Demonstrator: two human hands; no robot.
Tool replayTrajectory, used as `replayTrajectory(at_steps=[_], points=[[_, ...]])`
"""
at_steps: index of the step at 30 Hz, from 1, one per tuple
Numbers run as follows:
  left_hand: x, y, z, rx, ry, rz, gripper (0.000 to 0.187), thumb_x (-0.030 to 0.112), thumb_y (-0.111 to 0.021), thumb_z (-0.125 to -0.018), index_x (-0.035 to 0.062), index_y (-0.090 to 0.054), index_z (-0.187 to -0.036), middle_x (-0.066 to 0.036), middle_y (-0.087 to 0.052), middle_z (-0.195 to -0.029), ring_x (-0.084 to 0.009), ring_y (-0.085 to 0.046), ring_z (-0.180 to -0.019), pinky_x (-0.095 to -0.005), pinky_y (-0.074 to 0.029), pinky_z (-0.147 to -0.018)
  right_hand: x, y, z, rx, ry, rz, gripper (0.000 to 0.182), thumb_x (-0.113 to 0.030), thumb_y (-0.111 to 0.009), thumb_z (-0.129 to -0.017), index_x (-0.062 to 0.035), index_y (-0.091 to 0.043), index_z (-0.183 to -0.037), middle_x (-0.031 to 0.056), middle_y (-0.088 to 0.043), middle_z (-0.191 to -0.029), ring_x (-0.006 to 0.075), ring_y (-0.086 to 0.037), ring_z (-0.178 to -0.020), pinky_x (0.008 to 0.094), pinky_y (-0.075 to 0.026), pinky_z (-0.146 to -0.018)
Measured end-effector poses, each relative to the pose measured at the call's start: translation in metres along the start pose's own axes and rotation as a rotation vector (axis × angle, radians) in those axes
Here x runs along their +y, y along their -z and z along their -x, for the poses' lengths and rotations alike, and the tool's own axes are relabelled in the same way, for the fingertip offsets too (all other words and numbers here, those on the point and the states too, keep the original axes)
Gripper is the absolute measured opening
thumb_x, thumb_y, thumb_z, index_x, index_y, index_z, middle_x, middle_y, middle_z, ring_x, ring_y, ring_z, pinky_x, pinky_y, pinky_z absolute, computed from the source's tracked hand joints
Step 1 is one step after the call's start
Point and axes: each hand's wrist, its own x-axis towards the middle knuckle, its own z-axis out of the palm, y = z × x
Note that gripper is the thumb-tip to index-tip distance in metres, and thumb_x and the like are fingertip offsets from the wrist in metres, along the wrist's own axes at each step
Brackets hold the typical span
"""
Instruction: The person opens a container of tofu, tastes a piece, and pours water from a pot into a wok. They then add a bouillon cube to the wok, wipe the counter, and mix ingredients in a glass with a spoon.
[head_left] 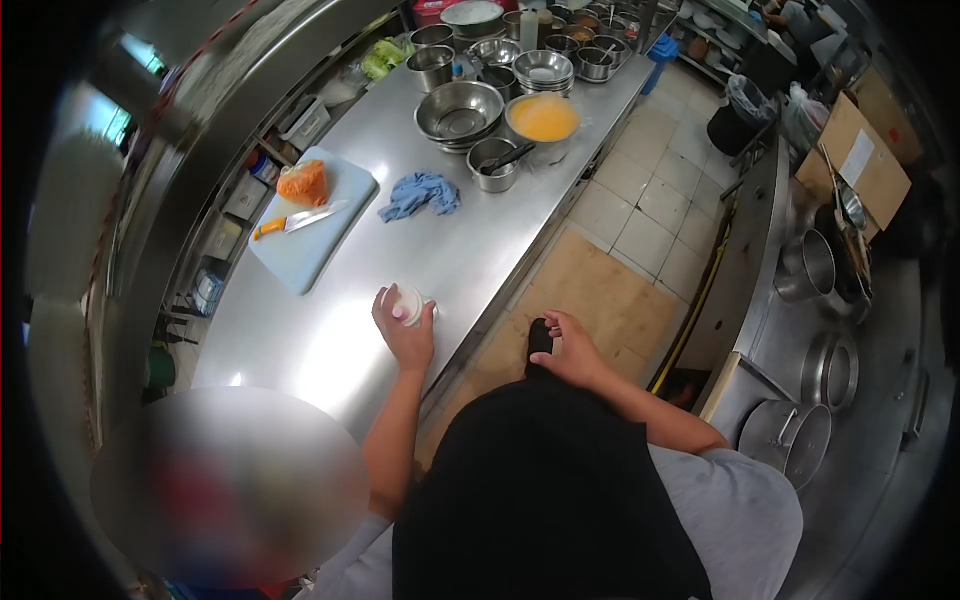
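Observation:
My left hand (405, 338) is wrapped around a small white round container (412, 298) at the steel table's near right edge. A pink spot shows on the container's side; its contents are hidden. My right hand (570, 352) hangs in the air over the floor, its fingers loosely bent and apart, with nothing in them. Behind it a black shoe (540, 345) shows on the floor. Further up the table lies a crumpled blue cloth (420, 195). To its left, a light blue cutting board (335, 215) carries an orange-handled knife (300, 220) and a bag of orange food (303, 183).
Stacked metal bowls (460, 112), a bowl of yellow contents (543, 117) and a small pot (494, 165) stand further along the steel table (480, 240). At right, a counter holds metal pots (785, 440) and cardboard (870, 150). Brown cardboard (610, 300) covers the floor.

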Motion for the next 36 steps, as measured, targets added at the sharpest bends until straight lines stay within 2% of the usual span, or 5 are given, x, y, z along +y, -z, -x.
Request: replayTrajectory(at_steps=[14, 16, 24, 28, 36], points=[[0.005, -0.122, -0.132, -0.179, -0.146, -0.160, 0.108, 0.009, -0.075, -0.087, -0.0058, 0.000, -0.162, -0.036, -0.023, -0.161, -0.0488, -0.035, -0.146, -0.0465, -0.030, -0.122, 0.010, 0.111, -0.097, 0.075, 0.347, 0.119, 0.072, -0.021, -0.081, -0.084, -0.0011, -0.048, -0.145, 0.0242, -0.055, -0.136, 0.0440, -0.054, -0.126, 0.0474, -0.046, -0.108], [0.006, -0.125, -0.137, -0.250, -0.064, -0.113, 0.104, 0.013, -0.073, -0.091, -0.0061, 0.000, -0.162, -0.029, -0.050, -0.143, -0.0429, -0.053, -0.132, -0.0433, -0.041, -0.115, 0.024, 0.133, -0.088, 0.131, 0.248, 0.070, 0.071, -0.019, -0.080, -0.084, -0.0003, -0.048, -0.144, 0.0234, -0.055, -0.131, 0.0420, -0.057, -0.119, 0.0464, -0.048, -0.105], [-0.001, -0.174, -0.129, -0.099, 0.114, 0.186, 0.084, 0.023, -0.082, -0.090, -0.0010, -0.033, -0.154, -0.025, -0.043, -0.151, -0.0357, -0.044, -0.142, -0.0483, -0.043, -0.111, 0.104, 0.168, -0.003, 0.380, -0.159, 0.062, 0.063, -0.020, -0.079, -0.085, -0.0012, -0.054, -0.140, 0.0252, -0.058, -0.130, 0.0440, -0.057, -0.123, 0.0474, -0.048, -0.105], [0.024, -0.187, -0.100, -0.433, 1.282, 0.423, 0.054, 0.049, -0.067, -0.096, 0.0158, -0.051, -0.135, -0.006, -0.052, -0.106, -0.0199, -0.046, -0.080, -0.0390, -0.044, -0.068, 0.115, 0.156, 0.027, 0.524, -0.288, 0.021, 0.057, -0.020, -0.075, -0.087, -0.0016, -0.056, -0.138, 0.0246, -0.062, -0.126, 0.0427, -0.060, -0.119, 0.0476, -0.049, -0.103], [0.151, -0.283, -0.106, -1.407, 0.841, 0.388, 0.027, 0.026, -0.069, -0.098, 0.0131, -0.061, -0.121, -0.003, -0.066, -0.099, -0.0145, -0.062, -0.079, -0.0293, -0.050, -0.065, 0.068, 0.143, 0.017, 0.811, -0.562, 0.014, 0.018, -0.021, -0.059, -0.092, -0.0080, -0.068, -0.101, 0.0214, -0.071, -0.085, 0.0439, -0.069, -0.085, 0.0524, -0.054, -0.076]])
